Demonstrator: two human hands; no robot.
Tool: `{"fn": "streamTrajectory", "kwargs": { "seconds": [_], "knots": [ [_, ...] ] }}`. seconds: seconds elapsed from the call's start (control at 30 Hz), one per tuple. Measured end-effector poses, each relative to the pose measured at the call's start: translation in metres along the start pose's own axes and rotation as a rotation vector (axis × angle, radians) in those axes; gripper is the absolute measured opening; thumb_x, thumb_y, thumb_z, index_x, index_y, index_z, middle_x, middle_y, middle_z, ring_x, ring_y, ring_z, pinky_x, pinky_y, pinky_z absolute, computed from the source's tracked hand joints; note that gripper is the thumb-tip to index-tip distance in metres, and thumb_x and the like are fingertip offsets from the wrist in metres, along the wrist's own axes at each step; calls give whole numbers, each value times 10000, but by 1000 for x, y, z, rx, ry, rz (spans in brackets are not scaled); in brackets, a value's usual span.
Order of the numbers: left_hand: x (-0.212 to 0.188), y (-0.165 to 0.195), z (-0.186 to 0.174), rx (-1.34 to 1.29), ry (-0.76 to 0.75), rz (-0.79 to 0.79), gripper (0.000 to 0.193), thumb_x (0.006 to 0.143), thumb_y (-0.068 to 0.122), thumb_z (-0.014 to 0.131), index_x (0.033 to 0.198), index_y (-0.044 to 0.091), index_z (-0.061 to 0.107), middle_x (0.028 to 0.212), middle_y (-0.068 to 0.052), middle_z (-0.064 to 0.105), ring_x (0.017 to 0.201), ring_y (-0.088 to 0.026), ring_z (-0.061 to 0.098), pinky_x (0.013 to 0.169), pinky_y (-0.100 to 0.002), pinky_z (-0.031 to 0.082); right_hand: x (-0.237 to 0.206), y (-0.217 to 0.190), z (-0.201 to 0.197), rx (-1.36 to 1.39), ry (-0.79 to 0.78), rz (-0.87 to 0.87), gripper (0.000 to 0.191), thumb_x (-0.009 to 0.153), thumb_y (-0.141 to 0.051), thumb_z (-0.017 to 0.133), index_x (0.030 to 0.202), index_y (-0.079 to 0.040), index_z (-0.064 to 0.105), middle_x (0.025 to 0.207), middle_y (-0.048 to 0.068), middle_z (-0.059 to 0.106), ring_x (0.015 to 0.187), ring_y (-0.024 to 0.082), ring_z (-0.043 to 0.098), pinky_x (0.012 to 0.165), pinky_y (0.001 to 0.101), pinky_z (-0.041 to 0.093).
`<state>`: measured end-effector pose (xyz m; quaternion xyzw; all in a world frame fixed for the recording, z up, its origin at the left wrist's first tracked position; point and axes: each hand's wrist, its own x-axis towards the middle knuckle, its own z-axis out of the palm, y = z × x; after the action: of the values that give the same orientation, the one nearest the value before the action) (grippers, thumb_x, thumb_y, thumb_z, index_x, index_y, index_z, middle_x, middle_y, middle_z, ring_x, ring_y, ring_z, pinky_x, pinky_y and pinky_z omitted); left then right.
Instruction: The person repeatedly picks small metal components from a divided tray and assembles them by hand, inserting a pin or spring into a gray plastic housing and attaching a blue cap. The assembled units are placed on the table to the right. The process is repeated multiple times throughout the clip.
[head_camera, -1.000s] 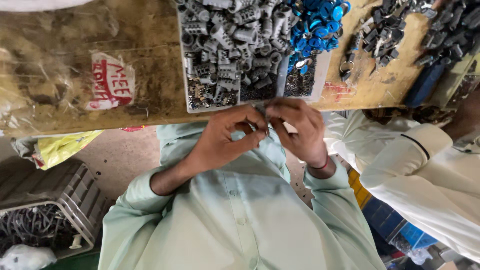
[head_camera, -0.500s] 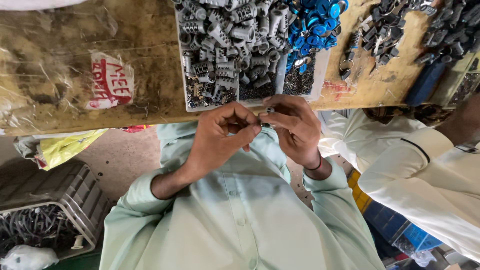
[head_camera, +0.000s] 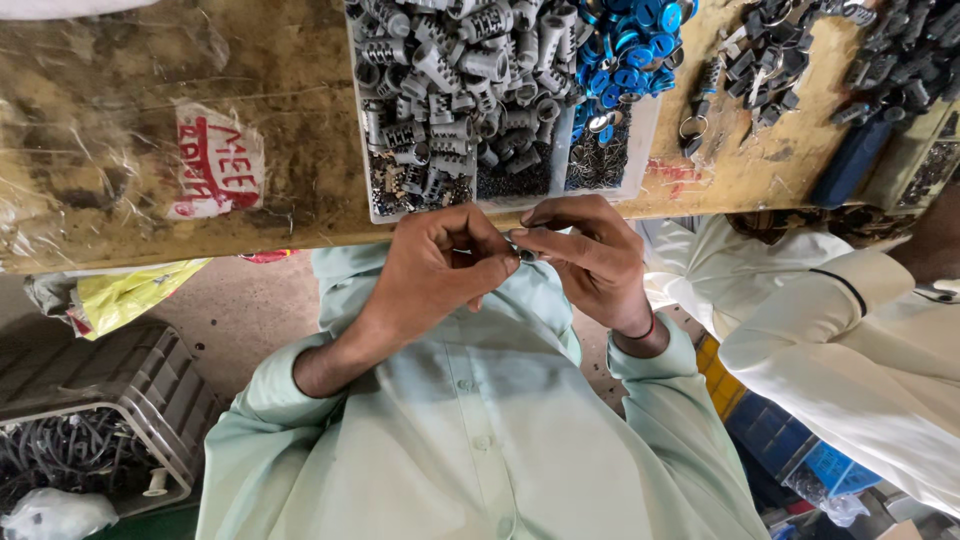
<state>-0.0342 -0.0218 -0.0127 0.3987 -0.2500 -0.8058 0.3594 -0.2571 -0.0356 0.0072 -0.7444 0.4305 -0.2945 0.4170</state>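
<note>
Small metal part (head_camera: 524, 253): located between the fingertips of both hands, just below the near edge of the desk (head_camera: 250, 90) as the head view shows it, in front of the person's pale green shirt (head_camera: 470, 430). The part is too small and too covered to identify its shape.

Left hand (head_camera: 440, 270): grip closed, thumb and forefinger pinching the part from the left. Right hand (head_camera: 585, 255): grip closed, fingertips pinching the same part from the right. The two grips touch at the part. Both hands are clear of the desk edge; open room lies below them over the shirt, none above, where the edge runs close.

Count on the desk: one white divided tray (head_camera: 372, 195) at the edge, directly above the hands. It holds a heap of grey metal cylinders (head_camera: 460, 70), too many to count, a heap of blue round pieces (head_camera: 625, 40), and dark small bits in two near compartments. Dark metal parts (head_camera: 850, 50) lie loose at the right end of the desk. One red-and-white label (head_camera: 215, 165) sits at the left.

Beside the desk: one grey crate (head_camera: 110, 400) at lower left, one yellow bag (head_camera: 135, 295), and one second person in a white sleeve (head_camera: 850, 330) at the right, well apart from the hands.
</note>
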Motion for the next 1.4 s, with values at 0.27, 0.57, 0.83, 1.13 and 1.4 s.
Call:
{"fn": "streamTrajectory", "kwargs": {
  "seconds": [0.27, 0.57, 0.83, 1.13, 1.4],
  "knots": [
    [2, -3, 2, 10, 18, 15, 110, 942, 22, 731, 917, 4, 626, 785, 1, 640, 596, -4, 544, 482, -197, 463, 5, -2, -4, -74, 4, -55, 368, 874, 92, 808, 1171, -120, 756, 1159, 100, 632, 1036, 216, 686, 870, 334, 585],
    [2, -12, 5, 47, 25, 73, 104, 996, 13, 685, 976, 15, 583, 854, 5, 616, 686, -9, 537, 508, -191, 462, 7, -5, -17, -218, -119, -77, 383, 860, 98, 812, 1183, -102, 769, 1131, 93, 664, 995, 241, 692, 834, 356, 584],
    [0, -5, 15, -3, 25, 198, 50, 1039, -15, 627, 1038, -8, 578, 989, -19, 604, 801, -52, 595, 632, -226, 570, 3, -8, -14, -132, -27, -9, 397, 884, 144, 792, 1207, -83, 753, 1108, 77, 646, 922, 187, 716, 792, 302, 606],
    [0, -2, 19, -5, 79, 113, 74, 1002, -6, 664, 990, -18, 593, 945, -37, 628, 767, -47, 602, 584, -238, 601, -9, -1, -2, -119, 118, -45, 397, 840, 174, 799, 1154, -64, 758, 1110, 94, 651, 905, 193, 706, 775, 284, 608],
    [0, 4, 14, -2, 9, 11, 118, 972, 19, 687, 946, 2, 573, 861, -15, 638, 675, -26, 577, 493, -211, 551, -12, 3, 0, -170, 171, -129, 363, 808, 155, 815, 1101, -55, 774, 1080, 97, 678, 883, 208, 702, 756, 310, 585]
  ]
}}
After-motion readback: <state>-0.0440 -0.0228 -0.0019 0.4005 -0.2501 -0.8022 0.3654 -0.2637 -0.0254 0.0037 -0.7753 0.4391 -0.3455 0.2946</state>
